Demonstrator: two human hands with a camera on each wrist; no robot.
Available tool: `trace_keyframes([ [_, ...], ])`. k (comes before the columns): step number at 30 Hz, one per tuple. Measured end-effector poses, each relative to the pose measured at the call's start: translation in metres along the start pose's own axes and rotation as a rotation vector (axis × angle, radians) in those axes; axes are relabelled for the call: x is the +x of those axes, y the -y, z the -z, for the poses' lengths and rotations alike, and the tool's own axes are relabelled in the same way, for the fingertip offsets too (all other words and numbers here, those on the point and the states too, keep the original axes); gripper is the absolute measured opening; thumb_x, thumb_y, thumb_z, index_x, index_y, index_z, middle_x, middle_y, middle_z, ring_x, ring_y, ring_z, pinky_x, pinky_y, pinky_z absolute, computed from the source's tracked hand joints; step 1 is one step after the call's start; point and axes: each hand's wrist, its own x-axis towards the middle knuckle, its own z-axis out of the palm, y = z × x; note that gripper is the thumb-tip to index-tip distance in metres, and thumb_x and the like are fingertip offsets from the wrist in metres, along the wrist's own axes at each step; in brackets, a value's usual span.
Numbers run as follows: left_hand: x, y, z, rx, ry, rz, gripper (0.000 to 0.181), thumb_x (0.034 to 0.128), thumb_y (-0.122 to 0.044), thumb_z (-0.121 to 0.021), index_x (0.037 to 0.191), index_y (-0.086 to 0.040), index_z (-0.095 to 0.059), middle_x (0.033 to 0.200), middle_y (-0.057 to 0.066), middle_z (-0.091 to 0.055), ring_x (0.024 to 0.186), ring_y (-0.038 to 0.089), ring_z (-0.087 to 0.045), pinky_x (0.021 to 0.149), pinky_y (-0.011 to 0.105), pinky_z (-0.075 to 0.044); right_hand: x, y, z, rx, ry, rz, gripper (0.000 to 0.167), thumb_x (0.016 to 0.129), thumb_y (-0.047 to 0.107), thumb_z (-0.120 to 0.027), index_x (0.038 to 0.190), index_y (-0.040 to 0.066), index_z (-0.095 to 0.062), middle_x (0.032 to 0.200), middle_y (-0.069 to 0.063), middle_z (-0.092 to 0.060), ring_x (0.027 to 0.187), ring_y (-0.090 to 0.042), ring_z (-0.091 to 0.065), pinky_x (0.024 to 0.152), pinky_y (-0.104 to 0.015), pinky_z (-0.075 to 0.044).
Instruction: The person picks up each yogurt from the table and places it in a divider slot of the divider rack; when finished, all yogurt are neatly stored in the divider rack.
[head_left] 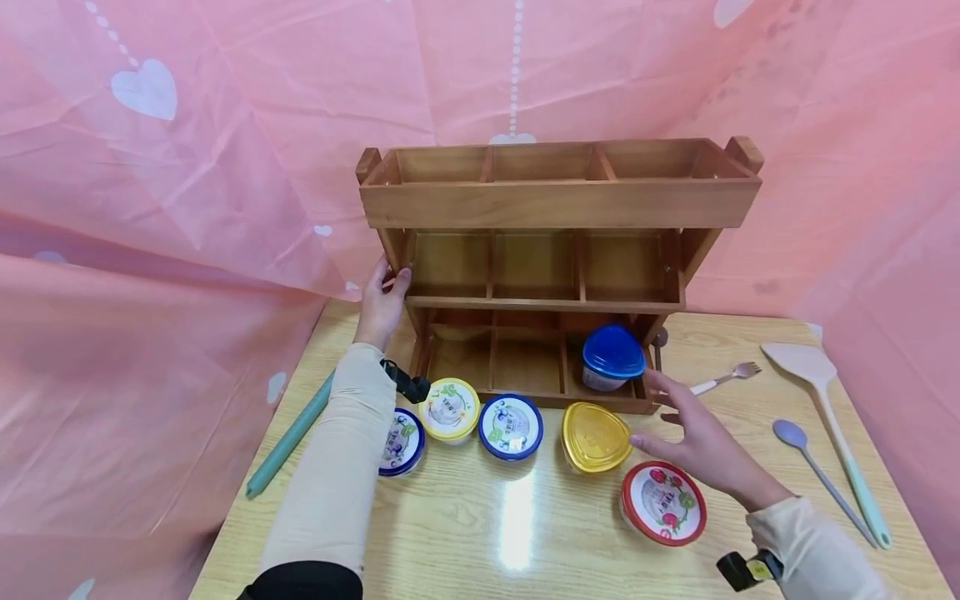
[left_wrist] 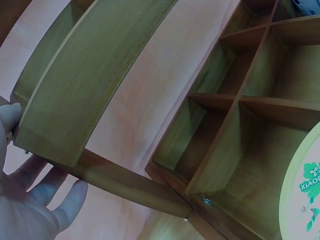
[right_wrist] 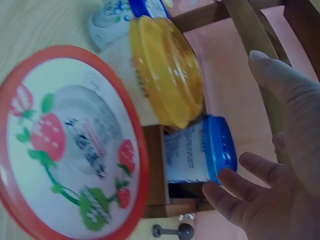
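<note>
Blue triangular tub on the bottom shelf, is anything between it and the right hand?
Nothing visible: the right hand is right beside the blue tub, though whether they touch is unclear. The yellow-lidded tub and red-lidded tub stand out in front of the shelf, not between them.

The head camera is looking forward and down from above the near edge of the table [head_left: 573, 546], framing the whole wooden rack [head_left: 558, 204]. The left wrist camera [head_left: 411, 387] is closely facing the rack's left end. Toward the table's right edge, the right wrist camera [head_left: 737, 572] is aiming at the rack past a close red-lidded tub [head_left: 663, 503], which the head view is sharing.
</note>
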Motion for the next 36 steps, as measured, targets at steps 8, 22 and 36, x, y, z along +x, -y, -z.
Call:
trace_keyframes([
  [8,0.001,0.000,-0.001,0.007,-0.001,0.012,0.057,0.1023,-0.041,-0.048,0.155,-0.041,-0.024,0.156,0.004,-0.037,0.141,0.026,-0.039,0.115,0.047,-0.038,-0.004,-0.003,-0.018,-0.005,0.052,0.041,0.092,0.083,0.031,-0.080,0.152,0.002,-0.027,0.147,-0.024,-0.040,0.126,-0.043,-0.047,0.094,-0.061,-0.048],
  [22,-0.003,-0.007,0.002,-0.013,0.014,0.030,0.058,0.1023,-0.038,-0.049,0.155,-0.040,-0.024,0.157,0.004,-0.035,0.142,0.027,-0.038,0.116,0.047,-0.036,0.002,-0.012,-0.040,-0.061,0.088,0.096,0.091,0.080,0.037,-0.082,0.150,0.006,-0.032,0.145,-0.017,-0.044,0.128,-0.038,-0.048,0.096,-0.060,-0.048],
  [36,-0.008,-0.011,0.000,-0.008,0.011,0.030,0.058,0.1032,-0.038,-0.047,0.156,-0.037,-0.023,0.157,0.007,-0.035,0.142,0.027,-0.038,0.116,0.046,-0.036,0.011,-0.007,-0.056,-0.038,0.127,0.060,0.098,0.076,0.040,-0.084,0.151,0.006,-0.031,0.147,-0.021,-0.041,0.126,-0.040,-0.049,0.103,-0.062,-0.043],
])
